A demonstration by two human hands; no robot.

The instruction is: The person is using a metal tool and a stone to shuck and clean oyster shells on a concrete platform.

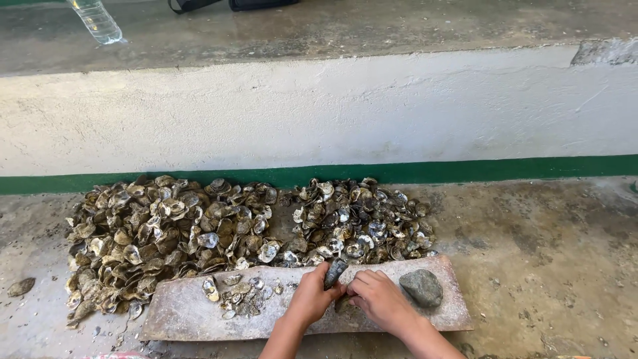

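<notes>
- Left hand [311, 297] clamped on upright dark shell [335, 271]; right hand [377, 298] pinching its base, lower centre.
- Advisable: steady shell on slab [179, 312]; stone [421, 287] within reach.

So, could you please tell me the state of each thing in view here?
Left hand: fingers closed on a dark shell, held upright.
Right hand: fingers curled, resting on the slab.
Stone: lying free on the slab.
Shell pile: heaped on the floor.
Plastic bottle: on the ledge, partly out of view.
</notes>
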